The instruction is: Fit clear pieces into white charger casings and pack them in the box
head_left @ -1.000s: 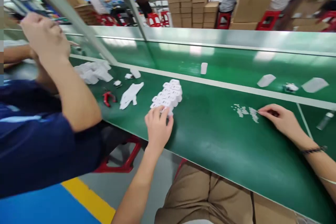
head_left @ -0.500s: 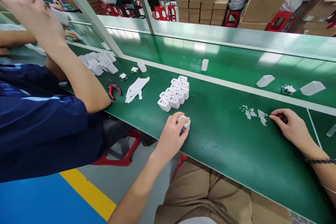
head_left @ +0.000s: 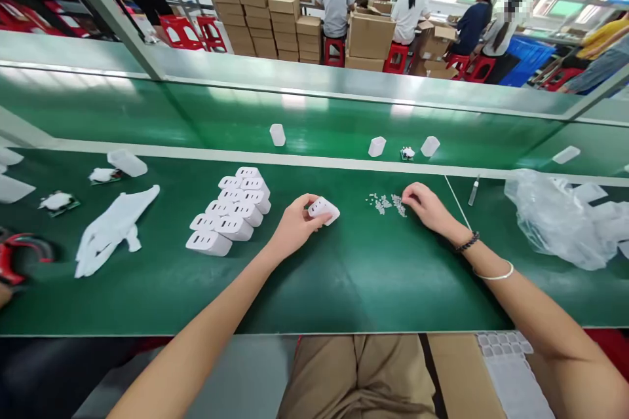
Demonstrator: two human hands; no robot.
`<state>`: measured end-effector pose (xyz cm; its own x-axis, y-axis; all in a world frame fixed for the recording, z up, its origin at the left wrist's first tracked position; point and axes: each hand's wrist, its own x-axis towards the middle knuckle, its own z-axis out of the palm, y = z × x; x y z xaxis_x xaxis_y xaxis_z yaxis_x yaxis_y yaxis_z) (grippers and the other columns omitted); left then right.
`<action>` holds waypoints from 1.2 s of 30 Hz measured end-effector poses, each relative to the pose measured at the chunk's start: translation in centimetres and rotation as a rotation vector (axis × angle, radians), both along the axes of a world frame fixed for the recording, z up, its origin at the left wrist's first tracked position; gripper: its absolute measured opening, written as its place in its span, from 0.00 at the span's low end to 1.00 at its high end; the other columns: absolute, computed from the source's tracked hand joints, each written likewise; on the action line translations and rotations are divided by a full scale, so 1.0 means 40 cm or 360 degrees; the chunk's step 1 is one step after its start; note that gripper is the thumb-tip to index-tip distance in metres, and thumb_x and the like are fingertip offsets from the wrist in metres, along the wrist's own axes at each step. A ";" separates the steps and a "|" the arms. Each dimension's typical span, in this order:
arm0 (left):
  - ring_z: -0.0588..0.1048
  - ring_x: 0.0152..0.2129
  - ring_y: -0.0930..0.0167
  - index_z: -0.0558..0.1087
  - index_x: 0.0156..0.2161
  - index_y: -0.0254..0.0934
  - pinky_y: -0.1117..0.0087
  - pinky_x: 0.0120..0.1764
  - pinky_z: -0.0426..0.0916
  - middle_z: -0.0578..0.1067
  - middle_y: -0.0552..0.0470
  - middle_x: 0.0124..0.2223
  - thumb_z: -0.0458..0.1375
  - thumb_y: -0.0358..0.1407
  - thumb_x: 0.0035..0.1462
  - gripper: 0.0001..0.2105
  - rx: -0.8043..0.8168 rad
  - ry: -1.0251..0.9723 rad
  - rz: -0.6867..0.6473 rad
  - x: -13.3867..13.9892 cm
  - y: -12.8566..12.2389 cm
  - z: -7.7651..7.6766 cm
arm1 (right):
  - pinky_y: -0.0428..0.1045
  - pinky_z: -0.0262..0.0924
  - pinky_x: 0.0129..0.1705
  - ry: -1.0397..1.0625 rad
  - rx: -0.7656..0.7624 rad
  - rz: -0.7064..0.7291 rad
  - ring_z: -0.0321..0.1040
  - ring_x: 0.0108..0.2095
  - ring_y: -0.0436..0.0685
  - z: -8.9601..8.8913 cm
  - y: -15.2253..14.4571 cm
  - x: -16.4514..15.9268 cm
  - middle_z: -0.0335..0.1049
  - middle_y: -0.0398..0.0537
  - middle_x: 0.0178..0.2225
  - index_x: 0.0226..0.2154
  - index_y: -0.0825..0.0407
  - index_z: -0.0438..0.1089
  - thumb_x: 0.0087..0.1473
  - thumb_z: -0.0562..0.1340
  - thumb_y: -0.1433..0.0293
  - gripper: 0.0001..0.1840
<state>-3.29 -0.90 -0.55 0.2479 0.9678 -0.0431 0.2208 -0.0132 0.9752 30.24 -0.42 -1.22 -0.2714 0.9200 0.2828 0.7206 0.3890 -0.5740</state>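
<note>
Between the thumb and fingers of my left hand (head_left: 293,226) is a white charger housing (head_left: 325,209), tilted, its slotted face partly showing. My right hand (head_left: 428,207) rests at the right edge of a scatter of tiny whitish pieces (head_left: 382,205), thumb and forefinger pinched together. Whatever lies between those fingertips is too small to make out. Left of my left hand stands a tight block of similar white chargers (head_left: 234,211), slotted faces up.
A white glove (head_left: 114,228), circuit boards (head_left: 59,201) and red-handled pliers (head_left: 19,254) lie to the left. Loose white housings (head_left: 278,135) stand along the back strip. At right are a small pen-like tube (head_left: 474,191) and a clear plastic bag (head_left: 560,219).
The view has swung right. My left hand has carried the charger away from the block, closer to the tiny pieces. My right hand remains at their edge. The neighbour's raised arm has left view.
</note>
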 end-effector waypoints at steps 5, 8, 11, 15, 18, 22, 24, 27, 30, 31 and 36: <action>0.75 0.28 0.72 0.70 0.42 0.35 0.70 0.32 0.71 0.75 0.51 0.38 0.67 0.44 0.47 0.21 0.0048 -0.0200 0.0247 0.010 0.037 -0.021 | 0.55 0.59 0.45 -0.0189 0.0008 0.0705 0.63 0.39 0.58 0.013 0.036 -0.246 0.69 0.51 0.37 0.33 0.52 0.66 0.65 0.54 0.70 0.09; 0.75 0.29 0.72 0.69 0.43 0.35 0.70 0.34 0.72 0.75 0.51 0.39 0.66 0.44 0.48 0.21 0.0104 -0.0216 0.0393 -0.005 0.039 -0.035 | 0.54 0.60 0.45 -0.0235 -0.0028 0.0848 0.63 0.38 0.58 0.001 0.090 -0.331 0.69 0.51 0.36 0.33 0.53 0.68 0.64 0.54 0.73 0.09; 0.75 0.29 0.72 0.69 0.44 0.35 0.70 0.33 0.72 0.75 0.51 0.39 0.66 0.43 0.48 0.21 0.0076 -0.0229 0.0445 -0.015 0.041 -0.042 | 0.53 0.61 0.46 -0.0073 -0.0119 0.0910 0.65 0.39 0.57 -0.003 0.115 -0.338 0.70 0.51 0.37 0.34 0.54 0.70 0.64 0.55 0.73 0.09; 0.76 0.30 0.70 0.69 0.44 0.36 0.70 0.32 0.72 0.76 0.50 0.39 0.66 0.43 0.48 0.20 0.0035 -0.0267 0.0487 -0.013 0.048 -0.044 | 0.50 0.62 0.42 0.0220 -0.0233 0.0571 0.68 0.38 0.54 0.009 0.085 -0.316 0.73 0.48 0.38 0.38 0.52 0.72 0.63 0.57 0.71 0.08; 0.76 0.30 0.70 0.69 0.43 0.36 0.70 0.31 0.72 0.76 0.51 0.39 0.67 0.43 0.48 0.20 0.0027 -0.0289 0.0518 -0.009 0.050 -0.045 | 0.48 0.59 0.34 0.0287 -0.0276 0.0141 0.66 0.30 0.52 0.015 0.047 -0.326 0.73 0.43 0.31 0.36 0.52 0.73 0.61 0.59 0.72 0.06; 0.76 0.30 0.70 0.68 0.43 0.37 0.71 0.30 0.72 0.76 0.51 0.39 0.67 0.43 0.48 0.19 0.0034 -0.0293 0.0558 -0.005 0.047 -0.046 | 0.48 0.59 0.34 0.0190 -0.0276 0.0005 0.65 0.29 0.51 0.010 0.017 -0.356 0.72 0.42 0.29 0.32 0.52 0.72 0.57 0.61 0.75 0.05; 0.76 0.30 0.70 0.68 0.43 0.37 0.71 0.31 0.71 0.76 0.51 0.39 0.66 0.42 0.49 0.19 0.0050 -0.0275 0.0555 -0.004 0.045 -0.047 | 0.49 0.59 0.35 0.0173 -0.0255 -0.0010 0.65 0.29 0.52 0.008 0.012 -0.367 0.72 0.42 0.29 0.31 0.51 0.73 0.56 0.62 0.76 0.05; 0.76 0.31 0.70 0.69 0.44 0.38 0.71 0.34 0.71 0.76 0.52 0.39 0.66 0.42 0.50 0.18 0.0093 -0.0250 0.0540 -0.001 0.044 -0.051 | 0.49 0.59 0.35 0.0160 -0.0241 -0.0020 0.65 0.30 0.52 0.008 0.010 -0.374 0.72 0.42 0.28 0.30 0.51 0.73 0.56 0.63 0.75 0.05; 0.77 0.33 0.70 0.69 0.44 0.37 0.69 0.37 0.72 0.76 0.51 0.40 0.66 0.41 0.51 0.18 0.0125 -0.0254 0.0525 0.001 0.045 -0.052 | 0.49 0.58 0.35 0.0111 -0.0222 -0.0024 0.65 0.31 0.53 0.006 0.012 -0.377 0.71 0.43 0.27 0.30 0.51 0.73 0.57 0.64 0.74 0.04; 0.77 0.33 0.70 0.69 0.45 0.37 0.69 0.38 0.72 0.76 0.51 0.41 0.66 0.41 0.51 0.18 0.0130 -0.0259 0.0520 0.002 0.045 -0.052 | 0.49 0.58 0.35 0.0091 -0.0214 -0.0020 0.65 0.31 0.53 0.005 0.014 -0.377 0.71 0.43 0.27 0.30 0.51 0.73 0.57 0.64 0.74 0.05; 0.76 0.35 0.69 0.69 0.44 0.37 0.68 0.39 0.72 0.76 0.50 0.42 0.65 0.41 0.51 0.18 0.0148 -0.0266 0.0497 0.004 0.044 -0.050 | 0.50 0.58 0.37 -0.0022 -0.0161 0.0106 0.64 0.32 0.54 -0.005 0.027 -0.371 0.71 0.44 0.29 0.31 0.52 0.72 0.59 0.63 0.75 0.05</action>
<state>-3.11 0.84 -2.57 -0.0642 0.9958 0.0650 0.0659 -0.0608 0.9960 15.39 0.65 -1.40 -0.3359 0.9235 0.1853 0.7035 0.3767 -0.6027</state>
